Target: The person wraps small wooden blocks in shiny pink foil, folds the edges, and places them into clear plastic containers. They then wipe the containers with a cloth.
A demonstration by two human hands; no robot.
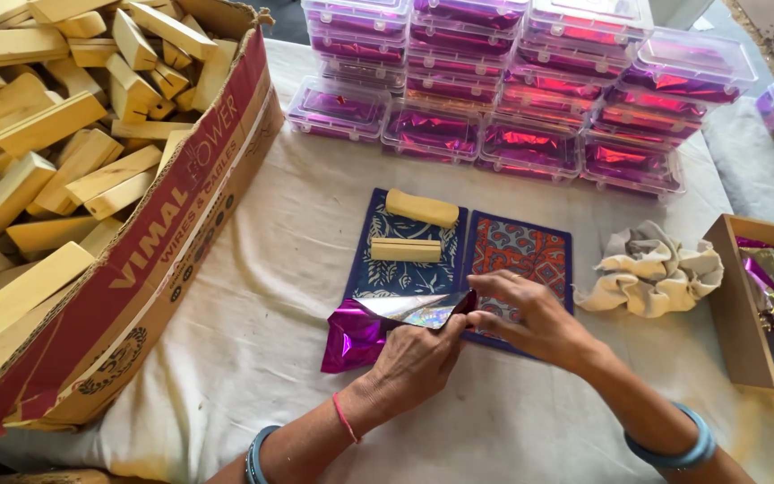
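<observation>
Cloth-covered table (253, 296): boxes (530, 143), mats (405, 260).

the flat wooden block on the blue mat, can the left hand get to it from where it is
Probably yes. The flat wooden block lies bare on the blue patterned mat just beyond the left hand, with nothing between them; but that hand is pinching the magenta foil sheet with the right hand.
</observation>
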